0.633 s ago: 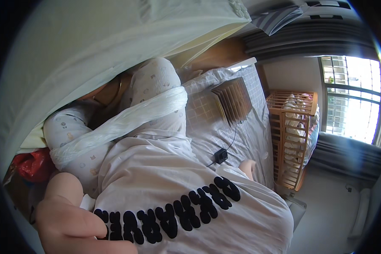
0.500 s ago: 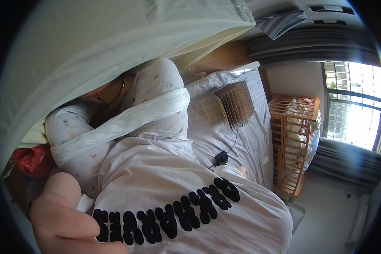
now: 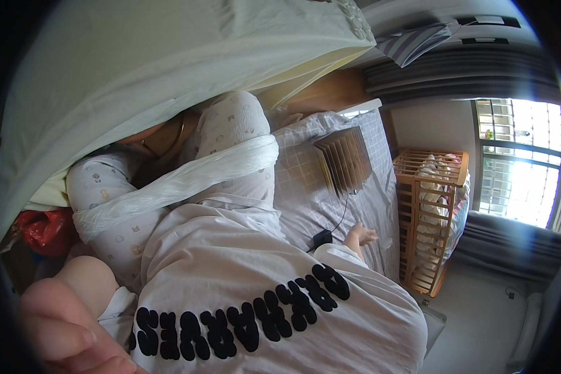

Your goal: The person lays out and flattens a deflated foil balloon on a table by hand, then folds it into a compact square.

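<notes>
My left hand (image 3: 62, 330) is raised close at the lower left, blurred and cut by the rim. At least two fingertips look bent, but its palm and anything in it are hidden. Out at the right, my right hand (image 3: 363, 235) lies on the grey checked bed sheet (image 3: 293, 168), fingers spread, holding nothing. It is nearest to a small black box (image 3: 322, 238) with a thin cable. My white T-shirt (image 3: 230, 274) has black puffy letters. A crinkled white band (image 3: 181, 184) stretches across both patterned trouser legs (image 3: 234, 118), bent at the knees.
A brown ribbed, fan-folded object (image 3: 346, 162) sits on the sheet, joined to the cable. Pale green cloth (image 3: 156, 62) hangs over the upper left. A red shiny bag (image 3: 47, 230) lies at the left. Beyond the bed stand a wooden cot (image 3: 427, 218) and a barred window (image 3: 520, 162).
My right hand has come out from behind the shirt sleeve onto the sheet, fingers spread. My left hand has shifted left and nearer, with its fingers more bent.
</notes>
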Action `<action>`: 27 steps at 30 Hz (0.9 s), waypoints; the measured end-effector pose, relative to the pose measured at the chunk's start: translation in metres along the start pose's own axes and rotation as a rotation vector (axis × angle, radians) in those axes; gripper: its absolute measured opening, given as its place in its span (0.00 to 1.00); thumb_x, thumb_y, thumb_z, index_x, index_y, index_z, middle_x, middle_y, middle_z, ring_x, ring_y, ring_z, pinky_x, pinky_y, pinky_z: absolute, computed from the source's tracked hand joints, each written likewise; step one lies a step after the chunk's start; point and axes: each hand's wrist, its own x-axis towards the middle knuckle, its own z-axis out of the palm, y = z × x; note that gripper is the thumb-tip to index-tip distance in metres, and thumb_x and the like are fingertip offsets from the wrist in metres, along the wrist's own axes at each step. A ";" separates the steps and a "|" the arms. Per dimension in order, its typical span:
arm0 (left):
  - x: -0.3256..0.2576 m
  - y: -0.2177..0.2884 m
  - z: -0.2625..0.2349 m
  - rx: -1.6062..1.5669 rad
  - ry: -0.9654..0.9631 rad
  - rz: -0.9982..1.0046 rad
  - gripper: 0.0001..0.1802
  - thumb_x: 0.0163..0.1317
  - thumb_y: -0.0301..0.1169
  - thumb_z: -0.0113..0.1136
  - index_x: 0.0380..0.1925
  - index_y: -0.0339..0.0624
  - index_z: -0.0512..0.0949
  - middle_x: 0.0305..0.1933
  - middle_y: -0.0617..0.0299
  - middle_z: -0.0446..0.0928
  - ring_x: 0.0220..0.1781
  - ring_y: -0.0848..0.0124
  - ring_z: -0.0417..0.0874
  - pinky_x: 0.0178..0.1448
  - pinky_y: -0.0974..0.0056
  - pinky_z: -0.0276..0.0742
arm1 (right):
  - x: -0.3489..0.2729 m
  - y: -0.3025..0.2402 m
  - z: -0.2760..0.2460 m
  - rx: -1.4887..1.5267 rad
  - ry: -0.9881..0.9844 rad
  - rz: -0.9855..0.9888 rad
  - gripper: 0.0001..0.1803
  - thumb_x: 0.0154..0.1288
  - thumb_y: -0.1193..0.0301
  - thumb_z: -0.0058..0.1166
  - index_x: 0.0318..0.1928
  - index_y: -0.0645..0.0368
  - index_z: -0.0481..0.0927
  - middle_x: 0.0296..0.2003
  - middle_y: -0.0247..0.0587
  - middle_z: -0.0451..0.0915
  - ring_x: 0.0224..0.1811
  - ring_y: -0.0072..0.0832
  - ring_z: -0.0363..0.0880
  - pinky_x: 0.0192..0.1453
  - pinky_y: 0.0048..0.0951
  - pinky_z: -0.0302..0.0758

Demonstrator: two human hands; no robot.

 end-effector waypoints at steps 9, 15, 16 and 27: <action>0.028 0.002 0.018 -0.599 -0.362 -0.430 0.15 0.51 0.29 0.72 0.40 0.56 0.83 0.28 0.71 0.68 0.24 0.75 0.71 0.21 0.66 0.56 | -0.035 -0.008 -0.013 0.004 -0.113 -0.610 0.39 0.59 0.66 0.62 0.71 0.47 0.64 0.81 0.49 0.42 0.81 0.53 0.46 0.80 0.57 0.47; 0.028 0.008 0.030 -0.545 -0.073 -0.455 0.08 0.52 0.38 0.73 0.35 0.61 0.92 0.28 0.75 0.75 0.23 0.76 0.73 0.22 0.68 0.55 | -0.029 -0.012 -0.010 0.018 -0.153 -0.587 0.38 0.59 0.67 0.61 0.71 0.47 0.65 0.80 0.47 0.44 0.80 0.53 0.47 0.79 0.58 0.49; 0.029 0.009 0.023 -0.549 -0.075 -0.459 0.08 0.52 0.38 0.73 0.35 0.61 0.92 0.28 0.75 0.75 0.23 0.76 0.73 0.22 0.68 0.55 | -0.027 -0.010 -0.010 0.016 -0.160 -0.599 0.38 0.59 0.67 0.61 0.71 0.46 0.65 0.80 0.47 0.45 0.80 0.53 0.48 0.79 0.59 0.49; 0.100 0.065 -0.009 -0.466 -0.203 -0.699 0.11 0.40 0.38 0.70 0.26 0.47 0.89 0.26 0.69 0.76 0.24 0.71 0.72 0.23 0.65 0.54 | -0.072 -0.016 0.010 0.169 -0.280 -0.467 0.33 0.59 0.66 0.64 0.66 0.51 0.72 0.78 0.49 0.50 0.77 0.53 0.54 0.79 0.55 0.53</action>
